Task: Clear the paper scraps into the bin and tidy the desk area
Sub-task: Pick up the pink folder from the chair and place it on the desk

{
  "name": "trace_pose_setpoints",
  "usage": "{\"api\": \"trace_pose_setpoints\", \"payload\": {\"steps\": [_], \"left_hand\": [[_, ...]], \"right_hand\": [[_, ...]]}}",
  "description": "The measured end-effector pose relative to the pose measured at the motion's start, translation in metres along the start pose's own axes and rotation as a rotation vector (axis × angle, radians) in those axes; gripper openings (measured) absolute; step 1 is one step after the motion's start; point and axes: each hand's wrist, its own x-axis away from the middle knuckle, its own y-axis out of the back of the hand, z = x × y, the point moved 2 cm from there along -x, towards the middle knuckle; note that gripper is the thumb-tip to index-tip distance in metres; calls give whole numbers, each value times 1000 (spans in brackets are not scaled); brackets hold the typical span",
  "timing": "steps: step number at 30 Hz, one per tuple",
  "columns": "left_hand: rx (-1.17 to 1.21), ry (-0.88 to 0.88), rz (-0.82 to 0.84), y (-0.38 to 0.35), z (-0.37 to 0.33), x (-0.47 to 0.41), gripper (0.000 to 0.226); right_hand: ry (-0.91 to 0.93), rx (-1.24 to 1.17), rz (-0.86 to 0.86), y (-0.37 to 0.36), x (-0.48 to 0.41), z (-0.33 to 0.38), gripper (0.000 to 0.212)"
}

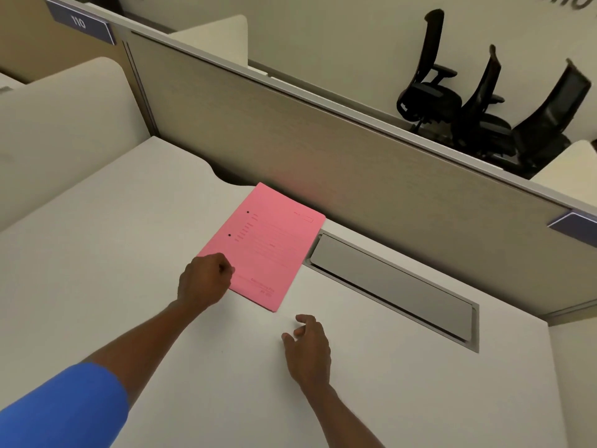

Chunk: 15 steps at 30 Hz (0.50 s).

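A pink paper folder (268, 244) lies flat on the white desk (113, 270), its far corner against the partition. My left hand (205, 279) rests on the folder's near left corner with the fingers curled onto its edge. My right hand (308, 345) hovers over the bare desk just below the folder's near corner, fingers loosely apart and holding nothing. No paper scraps or bin are in view.
A grey cable-tray lid (394, 286) is set into the desk to the right of the folder. A beige partition (323, 150) walls off the desk's far side. Beyond it stand black office chairs (478, 101). A rounded cream side screen (64, 124) rises at the left.
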Motion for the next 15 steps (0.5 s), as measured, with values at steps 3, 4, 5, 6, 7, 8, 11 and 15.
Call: {"api": "trace_pose_setpoints", "payload": {"steps": [3,4,5,6,7,8,11,15], "left_hand": [[15,-46,85,-7,12,46,13],[16,-51,104,-10,16,62,13],[13,-53,121,-13,21,79,14],[9,-56,137,-15,26,95,15],[2,-56,154,-18,31,112,16],[-5,-51,171,-20,35,130,17],[-12,-47,216,-27,47,186,17],[-10,-51,284,-36,60,257,11]], "right_hand": [[7,24,21,6,35,-21,37],[14,32,26,9,47,-28,34],[21,43,30,11,59,-36,31],[28,51,32,14,72,-44,26],[30,58,36,18,85,-51,21],[34,70,41,21,97,-59,16],[43,124,58,32,134,-79,13],[66,194,83,46,178,-104,5]]}}
